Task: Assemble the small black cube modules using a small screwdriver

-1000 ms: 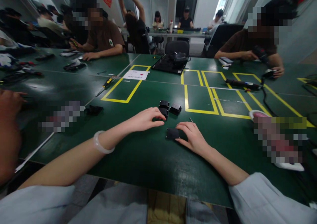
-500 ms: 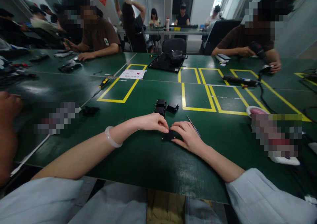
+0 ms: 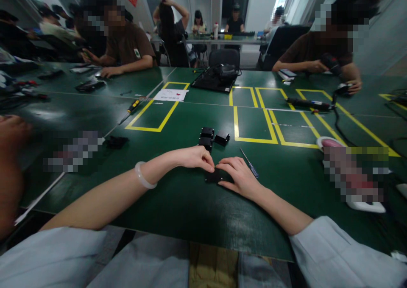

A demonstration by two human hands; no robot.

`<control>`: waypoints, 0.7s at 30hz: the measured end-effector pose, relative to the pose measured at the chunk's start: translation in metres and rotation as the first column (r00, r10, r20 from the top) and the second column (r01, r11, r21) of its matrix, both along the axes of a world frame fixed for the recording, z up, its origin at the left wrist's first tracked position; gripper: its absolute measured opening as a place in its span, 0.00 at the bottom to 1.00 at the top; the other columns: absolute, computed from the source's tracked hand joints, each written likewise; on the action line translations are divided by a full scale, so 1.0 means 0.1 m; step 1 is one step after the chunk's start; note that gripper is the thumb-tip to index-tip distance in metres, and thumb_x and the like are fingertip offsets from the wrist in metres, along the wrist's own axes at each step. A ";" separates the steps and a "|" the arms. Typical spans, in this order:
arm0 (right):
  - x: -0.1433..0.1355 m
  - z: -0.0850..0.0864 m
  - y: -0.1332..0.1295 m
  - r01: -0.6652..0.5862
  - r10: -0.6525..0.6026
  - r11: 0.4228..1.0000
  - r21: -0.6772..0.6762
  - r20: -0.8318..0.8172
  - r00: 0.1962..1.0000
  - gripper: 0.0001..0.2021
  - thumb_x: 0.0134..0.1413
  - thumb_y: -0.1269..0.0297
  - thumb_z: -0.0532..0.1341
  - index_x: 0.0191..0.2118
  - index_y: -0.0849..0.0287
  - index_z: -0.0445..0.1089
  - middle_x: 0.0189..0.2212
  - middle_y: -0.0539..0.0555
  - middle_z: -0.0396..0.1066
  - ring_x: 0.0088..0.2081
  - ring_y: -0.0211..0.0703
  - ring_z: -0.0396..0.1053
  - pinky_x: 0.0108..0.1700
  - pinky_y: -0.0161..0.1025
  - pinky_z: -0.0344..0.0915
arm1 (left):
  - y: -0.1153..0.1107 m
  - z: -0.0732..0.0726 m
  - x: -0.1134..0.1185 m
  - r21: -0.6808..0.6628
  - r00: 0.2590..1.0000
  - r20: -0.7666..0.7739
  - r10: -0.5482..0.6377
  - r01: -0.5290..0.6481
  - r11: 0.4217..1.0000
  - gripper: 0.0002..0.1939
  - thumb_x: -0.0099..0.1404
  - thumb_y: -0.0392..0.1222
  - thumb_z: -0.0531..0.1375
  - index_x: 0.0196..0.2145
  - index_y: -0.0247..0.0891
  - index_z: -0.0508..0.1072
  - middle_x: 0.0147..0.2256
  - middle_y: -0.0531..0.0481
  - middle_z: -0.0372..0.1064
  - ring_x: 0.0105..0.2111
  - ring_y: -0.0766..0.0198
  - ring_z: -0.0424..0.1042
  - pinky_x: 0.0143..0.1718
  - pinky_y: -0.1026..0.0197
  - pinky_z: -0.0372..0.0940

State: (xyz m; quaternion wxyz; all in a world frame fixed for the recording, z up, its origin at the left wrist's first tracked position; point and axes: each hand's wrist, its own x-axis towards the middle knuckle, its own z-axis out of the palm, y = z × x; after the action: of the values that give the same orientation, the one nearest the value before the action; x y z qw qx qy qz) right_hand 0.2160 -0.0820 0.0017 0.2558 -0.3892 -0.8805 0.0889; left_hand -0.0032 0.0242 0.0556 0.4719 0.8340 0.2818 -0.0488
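A small black plastic part [image 3: 213, 177] with light dots at its corners lies on the green table in front of me. My right hand [image 3: 239, 174] grips its right side, thumb at the near edge and fingers at the far one. My left hand [image 3: 201, 157] is pinched at the part's far edge; whatever is between those fingertips is too small to make out. Just beyond my hands sit black box-like parts [image 3: 206, 138], and beside them another black part [image 3: 222, 138]. A thin screwdriver [image 3: 249, 163] with a blue handle rests beyond my right hand.
A yellow-and-black screwdriver [image 3: 134, 106] and a white paper [image 3: 171, 95] lie ahead to the left. Yellow tape rectangles [image 3: 256, 141] mark the table. At right is a white tray [image 3: 365, 205]. A co-worker's hand [image 3: 14, 133] reaches in from the left; other people sit across.
The black part and my right fingers have shifted slightly left. More of the blue screwdriver handle shows. In the background a person's raised arm has come down onto the head.
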 end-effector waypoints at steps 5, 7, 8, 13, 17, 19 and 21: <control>0.03 0.00 0.00 -0.008 0.009 1.000 0.022 -0.008 1.000 0.25 0.56 0.55 0.63 0.57 0.54 0.62 0.52 0.60 0.68 0.53 0.52 0.64 0.54 0.53 0.60 | 0.00 0.10 -0.20 0.035 0.996 -0.060 0.063 -0.061 0.998 0.16 0.59 0.50 0.64 0.39 0.37 0.81 0.35 0.49 0.75 0.31 0.66 0.70 0.32 0.67 0.60; 0.04 0.00 0.00 -0.004 0.004 1.000 0.028 -0.009 1.000 0.24 0.57 0.55 0.62 0.57 0.54 0.62 0.52 0.60 0.68 0.53 0.52 0.64 0.55 0.53 0.59 | 0.00 0.16 -0.36 0.069 0.991 -0.082 0.103 -0.098 0.993 0.16 0.60 0.51 0.64 0.39 0.38 0.81 0.36 0.49 0.75 0.32 0.66 0.70 0.32 0.67 0.61; 0.05 0.00 0.00 0.001 -0.001 1.000 0.031 -0.006 1.000 0.23 0.57 0.55 0.62 0.57 0.54 0.61 0.52 0.60 0.68 0.53 0.52 0.64 0.54 0.53 0.59 | 0.00 0.19 -0.45 0.074 0.988 -0.095 0.122 -0.116 0.991 0.17 0.60 0.52 0.63 0.40 0.38 0.81 0.37 0.49 0.75 0.33 0.65 0.70 0.34 0.67 0.61; 0.11 -0.04 0.02 0.068 -0.068 0.996 0.057 -0.001 0.998 0.20 0.59 0.58 0.61 0.56 0.55 0.61 0.52 0.60 0.68 0.54 0.52 0.64 0.55 0.53 0.60 | -0.04 0.37 -1.04 0.183 0.962 -0.156 0.226 -0.197 0.963 0.18 0.61 0.55 0.61 0.39 0.40 0.81 0.39 0.49 0.74 0.36 0.62 0.72 0.38 0.65 0.63; 0.23 -0.08 0.04 0.167 -0.169 0.981 0.097 0.013 0.986 0.19 0.60 0.60 0.59 0.56 0.54 0.61 0.52 0.60 0.67 0.54 0.53 0.64 0.55 0.54 0.60 | -0.08 0.48 -1.62 0.281 0.908 -0.233 0.347 -0.279 0.918 0.19 0.61 0.57 0.60 0.39 0.41 0.80 0.39 0.49 0.75 0.39 0.59 0.72 0.42 0.62 0.64; 0.31 -0.10 0.04 0.219 -0.223 0.968 0.119 0.020 0.975 0.19 0.60 0.60 0.59 0.56 0.54 0.61 0.52 0.61 0.67 0.54 0.54 0.64 0.55 0.54 0.60 | -0.06 0.50 -1.94 0.339 0.868 -0.254 0.428 -0.334 0.879 0.20 0.61 0.57 0.60 0.41 0.40 0.79 0.41 0.48 0.75 0.41 0.58 0.73 0.44 0.61 0.64; 0.37 -0.12 0.04 0.267 -0.273 0.955 0.131 0.029 0.962 0.18 0.60 0.61 0.59 0.55 0.55 0.61 0.51 0.61 0.67 0.54 0.55 0.64 0.54 0.54 0.60 | -0.03 0.50 -2.28 0.381 0.838 -0.284 0.465 -0.347 0.857 0.24 0.60 0.60 0.60 0.43 0.38 0.79 0.42 0.48 0.75 0.42 0.57 0.72 0.46 0.60 0.64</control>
State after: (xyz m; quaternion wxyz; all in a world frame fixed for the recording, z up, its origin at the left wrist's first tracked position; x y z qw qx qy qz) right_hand 0.2533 -0.0776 -0.0099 0.2690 -0.4908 -0.8286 -0.0117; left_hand -0.2312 0.0212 0.1057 0.2713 0.7939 0.5413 -0.0555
